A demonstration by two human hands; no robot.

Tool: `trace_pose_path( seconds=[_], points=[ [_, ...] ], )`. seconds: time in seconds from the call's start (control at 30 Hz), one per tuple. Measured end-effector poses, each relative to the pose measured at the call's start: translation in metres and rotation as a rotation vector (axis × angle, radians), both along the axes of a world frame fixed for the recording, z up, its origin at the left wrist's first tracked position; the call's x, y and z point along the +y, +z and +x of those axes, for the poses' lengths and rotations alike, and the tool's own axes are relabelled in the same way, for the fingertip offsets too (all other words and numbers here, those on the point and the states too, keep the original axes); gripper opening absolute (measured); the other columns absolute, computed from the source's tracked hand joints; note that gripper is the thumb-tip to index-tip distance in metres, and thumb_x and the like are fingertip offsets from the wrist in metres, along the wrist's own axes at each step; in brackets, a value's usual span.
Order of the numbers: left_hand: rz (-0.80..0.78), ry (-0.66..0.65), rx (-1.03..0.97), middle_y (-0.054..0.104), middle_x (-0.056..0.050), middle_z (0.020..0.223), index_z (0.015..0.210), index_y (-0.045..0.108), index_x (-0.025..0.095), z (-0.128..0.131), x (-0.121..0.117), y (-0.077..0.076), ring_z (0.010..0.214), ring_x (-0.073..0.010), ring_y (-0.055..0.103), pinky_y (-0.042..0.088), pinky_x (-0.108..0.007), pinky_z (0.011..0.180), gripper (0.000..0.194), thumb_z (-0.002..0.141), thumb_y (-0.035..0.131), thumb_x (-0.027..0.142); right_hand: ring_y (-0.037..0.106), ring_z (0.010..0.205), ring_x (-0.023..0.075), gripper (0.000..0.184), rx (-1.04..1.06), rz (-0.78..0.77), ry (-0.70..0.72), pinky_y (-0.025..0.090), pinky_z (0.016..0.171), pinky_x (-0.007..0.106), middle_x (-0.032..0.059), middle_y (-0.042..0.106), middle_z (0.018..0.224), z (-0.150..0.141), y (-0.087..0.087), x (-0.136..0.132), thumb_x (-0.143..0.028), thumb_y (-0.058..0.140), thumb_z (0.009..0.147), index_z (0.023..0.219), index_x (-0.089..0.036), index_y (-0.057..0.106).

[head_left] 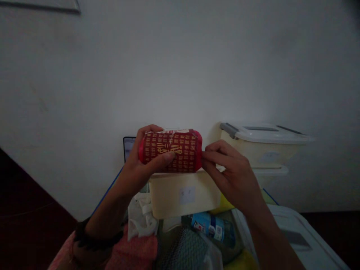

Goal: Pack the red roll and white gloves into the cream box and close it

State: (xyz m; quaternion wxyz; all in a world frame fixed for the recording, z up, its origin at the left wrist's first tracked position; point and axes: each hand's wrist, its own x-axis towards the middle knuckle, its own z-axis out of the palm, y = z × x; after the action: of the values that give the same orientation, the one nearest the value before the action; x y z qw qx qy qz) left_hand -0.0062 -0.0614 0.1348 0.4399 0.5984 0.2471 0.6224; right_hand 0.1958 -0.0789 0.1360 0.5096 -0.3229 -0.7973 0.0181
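A red pack (pixel 184 147) is held up between two bare hands in a dim room, above a cream bin (pixel 165 197) and before a pale wall (pixel 180 71) — the handling looks to be midway, with the pack lifted clear of the things below, its gold-printed face toward the near side and neither hand free of it. The printed face appears whole; a pale, creased strip runs along the top edge, though whether anything is torn or opened there cannot be told. Not yet done, as far as the view shows, is any setting down of the pack. The left hand (pixel 137 161) reaches in from the near left, wrapped firmly around the pack's left part, thumb laid across the printed face and fingers going over the top and out of sight behind. The right hand (pixel 233 165) comes from the near right, wrist bent inward, its thumb and forefinger in a narrow pinch at the pack's right end, the other fingers curled — just what they grip there is too dark to make out. A black band (pixel 97 236) circles the left wrist. Nearer than the bin lie a blue-labelled bottle (pixel 209 227), a white cloth (pixel 140 217) and a pink cloth (pixel 133 249), while a lidded box (pixel 270 150) stands to the far right
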Motion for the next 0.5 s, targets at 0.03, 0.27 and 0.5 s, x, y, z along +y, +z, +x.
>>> trace_pose_path(
  seconds=[0.03, 0.27, 0.5],
  points=[
    [0.021, 0.043, 0.053, 0.061, 0.004, 0.085, 0.105, 0.049, 0.026, 0.002, -0.002, 0.001, 0.069, -0.0105, 0.06, 0.055, -0.018, 0.059, 0.049, 0.066, 0.077, 0.019, 0.054, 0.073, 0.011, 0.017, 0.016, -0.05, 0.03, 0.045, 0.063, 0.025, 0.0013, 0.055, 0.079, 0.001, -0.003, 0.006, -0.008, 0.056, 0.085, 0.084, -0.019, 0.068],
    [-0.071, -0.063, -0.039, 0.061, -0.002, 0.095, 0.113, 0.045, 0.025, 0.008, -0.007, -0.002, 0.082, -0.019, 0.065, 0.058, -0.03, 0.069, 0.047, 0.074, 0.07, 0.032, 0.051, 0.116, 0.0159, 0.012, 0.307, -0.373, 0.36, 0.044, 0.096, 0.033, 0.0043, 0.051, 0.125, 0.0, -0.006, 0.011, -0.017, 0.055, 0.088, 0.09, -0.024, 0.064],
    [-0.097, -0.09, -0.078, 0.061, -0.003, 0.104, 0.118, 0.047, 0.026, 0.009, -0.001, -0.01, 0.091, -0.0205, 0.064, 0.057, -0.032, 0.077, 0.046, 0.078, 0.068, 0.03, 0.05, 0.122, 0.0169, 0.013, 0.333, -0.502, 0.432, 0.038, 0.105, 0.035, 0.0039, 0.054, 0.132, 0.003, 0.002, 0.002, -0.023, 0.052, 0.091, 0.089, -0.023, 0.065]
  ],
)
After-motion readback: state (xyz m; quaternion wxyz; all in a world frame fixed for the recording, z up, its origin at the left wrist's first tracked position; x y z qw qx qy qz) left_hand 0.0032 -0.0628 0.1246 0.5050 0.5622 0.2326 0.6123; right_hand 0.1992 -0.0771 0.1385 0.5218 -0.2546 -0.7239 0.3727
